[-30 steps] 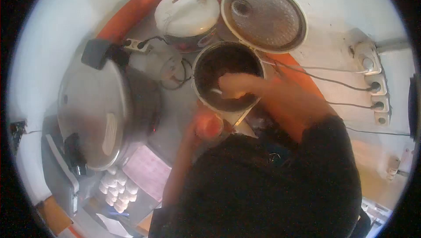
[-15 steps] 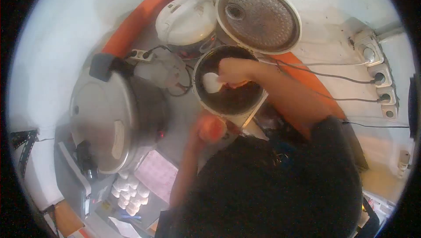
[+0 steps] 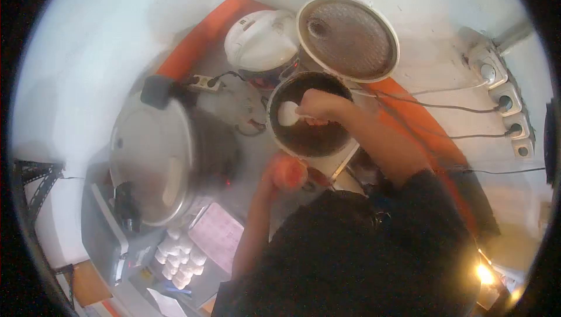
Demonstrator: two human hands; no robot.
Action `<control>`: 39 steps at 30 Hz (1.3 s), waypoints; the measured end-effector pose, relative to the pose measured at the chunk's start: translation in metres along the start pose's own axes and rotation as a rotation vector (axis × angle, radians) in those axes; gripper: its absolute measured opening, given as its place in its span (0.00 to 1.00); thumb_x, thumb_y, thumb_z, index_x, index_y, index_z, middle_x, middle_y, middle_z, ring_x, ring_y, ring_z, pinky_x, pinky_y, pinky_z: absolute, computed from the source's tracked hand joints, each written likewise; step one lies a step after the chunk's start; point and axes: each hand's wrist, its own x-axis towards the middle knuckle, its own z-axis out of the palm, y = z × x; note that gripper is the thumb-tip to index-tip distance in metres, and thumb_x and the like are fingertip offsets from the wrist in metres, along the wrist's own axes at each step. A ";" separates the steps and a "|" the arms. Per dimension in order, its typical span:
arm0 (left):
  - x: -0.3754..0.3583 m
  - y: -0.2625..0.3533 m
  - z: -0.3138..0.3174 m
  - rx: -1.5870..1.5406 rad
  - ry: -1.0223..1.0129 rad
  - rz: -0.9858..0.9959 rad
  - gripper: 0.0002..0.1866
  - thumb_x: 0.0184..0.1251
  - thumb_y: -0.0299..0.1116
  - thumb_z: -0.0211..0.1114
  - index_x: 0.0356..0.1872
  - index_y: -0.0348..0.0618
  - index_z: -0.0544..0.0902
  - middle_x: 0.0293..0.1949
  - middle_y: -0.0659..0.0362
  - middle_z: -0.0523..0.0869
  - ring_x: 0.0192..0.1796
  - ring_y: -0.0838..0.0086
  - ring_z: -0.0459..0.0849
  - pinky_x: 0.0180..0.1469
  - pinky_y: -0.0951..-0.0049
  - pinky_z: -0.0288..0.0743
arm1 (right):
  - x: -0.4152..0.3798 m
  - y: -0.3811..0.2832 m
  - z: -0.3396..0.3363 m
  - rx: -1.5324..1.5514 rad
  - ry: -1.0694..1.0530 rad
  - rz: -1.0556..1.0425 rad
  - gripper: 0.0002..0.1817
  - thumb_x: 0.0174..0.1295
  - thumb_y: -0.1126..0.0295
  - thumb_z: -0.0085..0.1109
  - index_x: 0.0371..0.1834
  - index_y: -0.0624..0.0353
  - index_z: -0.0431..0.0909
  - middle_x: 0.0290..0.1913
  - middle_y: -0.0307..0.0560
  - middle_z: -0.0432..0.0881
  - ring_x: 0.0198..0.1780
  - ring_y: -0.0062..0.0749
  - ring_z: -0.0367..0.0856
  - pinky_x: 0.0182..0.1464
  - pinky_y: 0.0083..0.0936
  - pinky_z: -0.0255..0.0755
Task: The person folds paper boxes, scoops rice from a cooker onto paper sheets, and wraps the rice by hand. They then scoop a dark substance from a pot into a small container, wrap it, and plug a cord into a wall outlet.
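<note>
Inside an open rice cooker (image 3: 277,133) with dark contents, my right hand (image 3: 318,105) is closed on the handle of a white scoop (image 3: 287,113). The scoop's round head lies at the left part of the pot. Just in front of the pot, my left hand (image 3: 273,171) is wrapped round a reddish container (image 3: 290,175), blurred. The cooker's lid (image 3: 350,37) stands raised behind the pot, its brown inner side showing.
A large metal pressure cooker (image 3: 149,159) is at the left. Behind stands a closed white cooker (image 3: 261,39). Cords run to wall sockets (image 3: 505,101) at the right. A pink paper (image 3: 216,237) and white egg-like items (image 3: 180,257) lie front left.
The view has shifted, so the cookers appear slightly lower and further right. Both hands still hold the scoop and the reddish container, at nearly the same places beside the pot.
</note>
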 end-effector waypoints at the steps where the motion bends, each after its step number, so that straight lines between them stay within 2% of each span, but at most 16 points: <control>1: 0.001 -0.004 -0.005 0.014 0.003 -0.001 0.30 0.71 0.53 0.51 0.62 0.36 0.72 0.57 0.48 0.80 0.58 0.61 0.81 0.60 0.60 0.76 | 0.007 0.000 0.004 0.039 0.026 0.017 0.16 0.59 0.65 0.54 0.18 0.65 0.78 0.16 0.48 0.76 0.15 0.32 0.73 0.17 0.32 0.65; 3: -0.004 -0.012 -0.008 0.008 0.001 -0.008 0.30 0.72 0.52 0.51 0.62 0.36 0.72 0.57 0.48 0.80 0.58 0.61 0.81 0.60 0.60 0.76 | 0.023 0.013 0.020 0.129 0.083 0.062 0.15 0.61 0.69 0.55 0.19 0.67 0.76 0.16 0.49 0.75 0.15 0.32 0.72 0.15 0.31 0.63; 8: -0.004 0.004 0.006 -0.040 -0.089 0.060 0.30 0.72 0.53 0.49 0.61 0.37 0.74 0.56 0.48 0.81 0.57 0.61 0.81 0.62 0.60 0.74 | 0.029 0.022 -0.001 0.280 0.088 0.093 0.16 0.63 0.64 0.56 0.24 0.66 0.79 0.17 0.47 0.76 0.14 0.28 0.70 0.14 0.28 0.59; 10: -0.003 -0.003 0.002 -0.059 -0.003 0.003 0.29 0.73 0.52 0.49 0.61 0.37 0.74 0.57 0.49 0.81 0.57 0.61 0.81 0.63 0.60 0.73 | 0.042 0.034 0.003 0.299 0.075 0.118 0.16 0.64 0.62 0.56 0.25 0.65 0.81 0.18 0.45 0.76 0.14 0.26 0.69 0.14 0.26 0.57; 13: -0.003 0.003 0.002 -0.001 -0.024 -0.002 0.28 0.74 0.51 0.48 0.61 0.37 0.74 0.58 0.51 0.80 0.58 0.62 0.80 0.64 0.60 0.72 | 0.033 0.038 0.006 0.255 0.197 0.207 0.16 0.63 0.62 0.57 0.27 0.66 0.82 0.19 0.46 0.78 0.15 0.28 0.72 0.15 0.28 0.61; 14: -0.002 0.006 0.004 0.018 -0.047 0.021 0.28 0.74 0.50 0.48 0.62 0.37 0.74 0.58 0.51 0.80 0.59 0.63 0.80 0.64 0.61 0.72 | 0.021 0.027 -0.005 -0.011 0.253 0.123 0.17 0.61 0.62 0.58 0.29 0.69 0.83 0.22 0.48 0.82 0.18 0.34 0.78 0.20 0.34 0.69; 17: 0.005 -0.013 -0.010 -0.032 -0.025 0.091 0.27 0.75 0.50 0.48 0.61 0.37 0.75 0.58 0.52 0.80 0.60 0.64 0.79 0.63 0.62 0.72 | -0.004 -0.019 -0.034 -0.439 0.220 0.175 0.16 0.58 0.65 0.57 0.33 0.70 0.83 0.25 0.53 0.84 0.23 0.41 0.83 0.27 0.39 0.75; 18: 0.006 -0.015 -0.011 -0.063 -0.013 0.074 0.27 0.74 0.49 0.48 0.61 0.38 0.75 0.58 0.52 0.80 0.59 0.64 0.79 0.63 0.62 0.73 | -0.009 -0.027 -0.039 -0.752 0.250 -0.006 0.14 0.56 0.66 0.57 0.34 0.67 0.85 0.29 0.57 0.85 0.31 0.46 0.85 0.34 0.41 0.78; 20: 0.009 -0.018 -0.014 -0.121 0.009 0.037 0.26 0.74 0.49 0.49 0.61 0.38 0.75 0.57 0.52 0.80 0.59 0.65 0.79 0.62 0.62 0.73 | 0.021 -0.021 -0.033 -0.923 0.210 -0.124 0.13 0.52 0.69 0.58 0.38 0.64 0.85 0.39 0.58 0.85 0.41 0.51 0.86 0.41 0.46 0.78; 22: 0.010 -0.018 -0.020 -0.115 -0.070 -0.005 0.29 0.73 0.48 0.52 0.68 0.41 0.65 0.64 0.53 0.75 0.65 0.63 0.75 0.67 0.60 0.70 | 0.062 -0.004 -0.010 -1.063 0.119 -0.151 0.14 0.50 0.71 0.59 0.40 0.60 0.86 0.45 0.58 0.86 0.47 0.53 0.85 0.46 0.47 0.79; 23: 0.009 -0.017 -0.022 -0.110 -0.107 -0.026 0.33 0.72 0.48 0.53 0.72 0.42 0.60 0.67 0.53 0.72 0.68 0.62 0.72 0.69 0.59 0.68 | 0.060 -0.003 0.005 -1.036 0.138 -0.094 0.14 0.50 0.72 0.59 0.40 0.59 0.86 0.44 0.58 0.86 0.46 0.53 0.86 0.45 0.47 0.79; 26: 0.008 -0.014 -0.020 -0.146 -0.119 0.020 0.33 0.72 0.48 0.53 0.72 0.43 0.61 0.66 0.54 0.73 0.66 0.62 0.74 0.68 0.60 0.68 | 0.062 -0.017 -0.003 -1.146 0.073 -0.072 0.15 0.46 0.72 0.61 0.38 0.59 0.87 0.43 0.56 0.86 0.46 0.50 0.86 0.42 0.46 0.80; 29: 0.002 -0.006 -0.013 -0.061 -0.039 0.090 0.26 0.73 0.51 0.50 0.60 0.40 0.75 0.53 0.54 0.82 0.54 0.68 0.81 0.55 0.65 0.78 | 0.074 -0.034 -0.009 -1.177 0.085 -0.071 0.16 0.44 0.72 0.61 0.38 0.58 0.87 0.43 0.56 0.86 0.46 0.49 0.86 0.41 0.47 0.80; 31: -0.001 -0.014 -0.014 -0.075 -0.030 0.078 0.27 0.74 0.52 0.50 0.59 0.41 0.76 0.52 0.55 0.82 0.53 0.69 0.81 0.55 0.65 0.77 | 0.074 -0.010 0.004 -1.132 0.123 -0.052 0.16 0.43 0.73 0.61 0.39 0.58 0.87 0.44 0.55 0.86 0.46 0.49 0.86 0.41 0.47 0.80; 32: 0.000 -0.013 -0.015 -0.073 -0.031 0.075 0.27 0.74 0.52 0.50 0.59 0.41 0.76 0.52 0.55 0.82 0.53 0.69 0.81 0.55 0.66 0.77 | 0.056 -0.013 0.005 -1.113 0.054 -0.013 0.14 0.55 0.72 0.56 0.43 0.60 0.85 0.47 0.59 0.84 0.49 0.51 0.84 0.45 0.45 0.78; 39: -0.003 -0.014 -0.005 -0.150 -0.075 0.105 0.27 0.74 0.54 0.49 0.58 0.41 0.76 0.52 0.56 0.82 0.53 0.70 0.81 0.57 0.67 0.75 | 0.045 -0.018 -0.018 -1.154 0.085 0.090 0.14 0.59 0.68 0.54 0.41 0.66 0.84 0.44 0.59 0.85 0.47 0.53 0.84 0.47 0.45 0.76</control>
